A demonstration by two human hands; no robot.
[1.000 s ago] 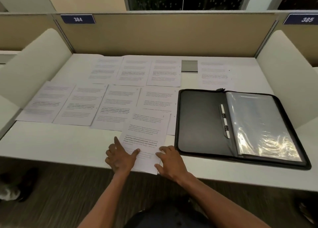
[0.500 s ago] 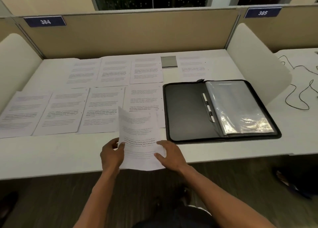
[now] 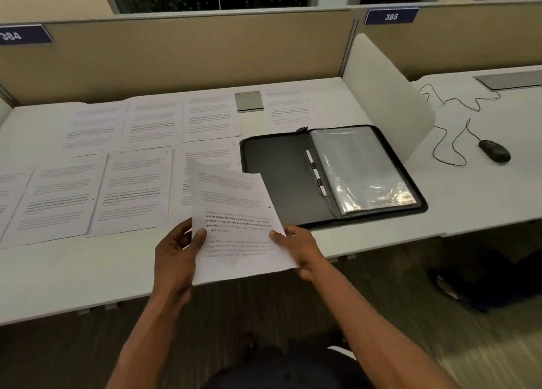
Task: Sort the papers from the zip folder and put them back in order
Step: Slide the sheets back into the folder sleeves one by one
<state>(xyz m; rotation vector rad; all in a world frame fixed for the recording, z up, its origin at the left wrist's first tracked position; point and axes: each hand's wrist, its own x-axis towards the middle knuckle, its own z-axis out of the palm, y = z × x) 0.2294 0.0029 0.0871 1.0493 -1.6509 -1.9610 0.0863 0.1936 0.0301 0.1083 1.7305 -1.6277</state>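
Both hands hold a white printed paper sheet (image 3: 234, 221) lifted above the near edge of the white desk (image 3: 88, 271): the left hand (image 3: 176, 253) pinches its 9 o'clock edge, the right hand (image 3: 299, 248) its 3 o'clock edge. The open black zip folder (image 3: 275, 177) with clear plastic sleeves (image 3: 357, 165) lies flat at 2 o'clock of the sheet, and more printed pages (image 3: 135, 189) lie in two rows from 9 to 12 o'clock.
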